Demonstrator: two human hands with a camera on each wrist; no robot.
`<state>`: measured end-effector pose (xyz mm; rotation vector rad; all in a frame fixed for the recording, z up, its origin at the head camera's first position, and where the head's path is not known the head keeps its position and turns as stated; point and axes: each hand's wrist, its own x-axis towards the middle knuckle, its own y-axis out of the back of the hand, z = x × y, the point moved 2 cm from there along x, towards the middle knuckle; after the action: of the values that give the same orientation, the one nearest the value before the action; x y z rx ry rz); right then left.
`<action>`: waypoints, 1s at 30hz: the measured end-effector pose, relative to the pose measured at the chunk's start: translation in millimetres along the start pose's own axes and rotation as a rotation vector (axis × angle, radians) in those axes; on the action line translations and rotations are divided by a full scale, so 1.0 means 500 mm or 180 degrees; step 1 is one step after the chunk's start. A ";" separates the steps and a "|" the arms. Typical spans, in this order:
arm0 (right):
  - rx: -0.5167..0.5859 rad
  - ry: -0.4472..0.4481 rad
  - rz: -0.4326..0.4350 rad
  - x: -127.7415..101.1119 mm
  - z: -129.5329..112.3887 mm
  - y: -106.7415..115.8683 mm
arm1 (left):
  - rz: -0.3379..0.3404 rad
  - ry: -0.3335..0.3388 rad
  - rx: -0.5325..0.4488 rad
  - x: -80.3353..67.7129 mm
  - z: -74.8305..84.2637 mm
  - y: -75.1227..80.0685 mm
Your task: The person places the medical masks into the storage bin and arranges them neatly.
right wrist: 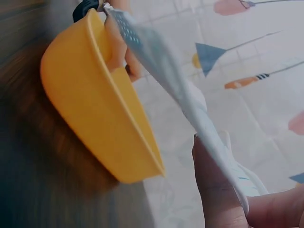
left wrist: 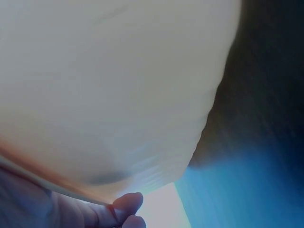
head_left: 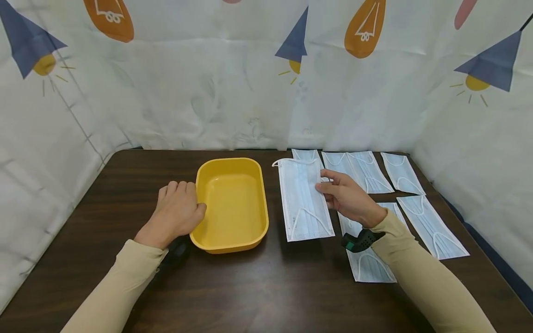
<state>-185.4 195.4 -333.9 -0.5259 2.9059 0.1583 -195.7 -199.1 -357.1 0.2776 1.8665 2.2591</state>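
My left hand [head_left: 176, 208] grips the left rim of a yellow plastic basin [head_left: 228, 246] with its thumb over the edge. In the left wrist view the basin's wall [left wrist: 123, 85] fills most of the picture, pale and blurred, with fingertips [left wrist: 127, 204] at its rim. Right of the basin, my right hand [head_left: 345, 194] pinches a light blue face mask [head_left: 301, 199] by its right edge, raised above the table. The right wrist view has this mask [right wrist: 166, 76] nearly edge-on between thumb and finger, with the basin [right wrist: 90, 99] beyond.
Several more face masks lie flat on the right part of the dark wooden table [head_left: 250, 296], one [head_left: 433, 226] near its right edge and another [head_left: 372, 266] partly under my right forearm. A white patterned cloth [head_left: 233, 92] hangs behind the table and at both sides.
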 end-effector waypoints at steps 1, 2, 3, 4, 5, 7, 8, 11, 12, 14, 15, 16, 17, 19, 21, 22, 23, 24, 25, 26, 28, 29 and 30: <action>0.0020 0.0007 0.0000 0.005 -0.003 -0.003 | 0.0016 -0.0006 -0.0015 0.000 0.001 -0.001; 0.0036 0.0007 0.0006 0.009 -0.006 -0.005 | 0.0033 -0.0012 -0.0022 0.000 0.001 -0.001; 0.0050 0.0007 0.0003 0.013 -0.009 -0.008 | 0.0053 -0.0017 -0.0028 -0.001 0.002 -0.001; 0.0053 0.0016 0.0000 0.018 -0.012 -0.011 | 0.0069 -0.0021 -0.0030 -0.001 0.002 -0.001; 0.0072 0.0011 0.0007 0.022 -0.014 -0.014 | 0.0084 -0.0023 -0.0028 -0.001 0.002 -0.001; 0.0086 0.0028 -0.0009 0.030 -0.020 -0.021 | 0.0100 -0.0025 -0.0015 -0.001 0.002 -0.001; 0.0096 0.0041 -0.0018 0.033 -0.023 -0.025 | 0.0100 -0.0025 -0.0005 0.000 0.001 -0.001; 0.0134 0.0089 -0.0040 0.045 -0.031 -0.037 | 0.0085 -0.0019 0.0022 0.000 0.002 -0.001; 0.0151 0.0101 -0.0041 0.049 -0.033 -0.040 | 0.0083 -0.0020 0.0031 0.001 0.002 -0.001; 0.0202 0.0125 -0.0043 0.058 -0.037 -0.047 | 0.0084 -0.0022 0.0041 0.001 0.003 -0.001; 0.0220 0.0139 -0.0048 0.062 -0.039 -0.051 | 0.0091 -0.0023 0.0040 0.001 0.004 -0.001; 0.0237 0.0152 -0.0052 0.067 -0.041 -0.054 | 0.0095 -0.0026 0.0043 0.001 0.004 -0.001; 0.0255 0.0167 -0.0058 0.071 -0.043 -0.058 | 0.0102 -0.0025 0.0047 0.001 0.004 -0.001; 0.0289 0.0188 -0.0073 0.080 -0.046 -0.066 | 0.0107 -0.0015 0.0058 0.000 0.004 0.000; 0.0304 0.0210 -0.0088 0.089 -0.050 -0.074 | 0.0108 -0.0002 0.0068 -0.001 0.004 0.002; 0.0310 0.0219 -0.0094 0.093 -0.051 -0.079 | 0.0106 0.0005 0.0068 -0.001 0.004 0.002; 0.0320 0.0227 -0.0097 0.098 -0.053 -0.083 | 0.0103 0.0011 0.0070 -0.001 0.004 0.003; 0.0341 0.0230 -0.0100 0.102 -0.054 -0.087 | 0.0102 0.0012 0.0069 -0.001 0.003 0.002; 0.0352 0.0236 -0.0104 0.106 -0.055 -0.091 | 0.0102 0.0010 0.0064 -0.001 0.003 0.002; 0.0370 0.0245 -0.0110 0.110 -0.056 -0.095 | 0.0103 0.0008 0.0067 -0.001 0.003 0.002; 0.0402 0.0252 -0.0123 0.117 -0.057 -0.103 | 0.0097 0.0005 0.0070 -0.002 0.004 0.001; 0.0424 0.0249 -0.0131 0.120 -0.057 -0.108 | 0.0097 0.0003 0.0075 -0.003 0.004 0.001; 0.0435 0.0242 -0.0139 0.124 -0.057 -0.111 | 0.0103 0.0000 0.0071 -0.003 0.005 0.000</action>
<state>-227.2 118.8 -322.5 -0.5831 2.9482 -0.0675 -193.5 -197.4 -356.6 0.3134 1.9018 2.2602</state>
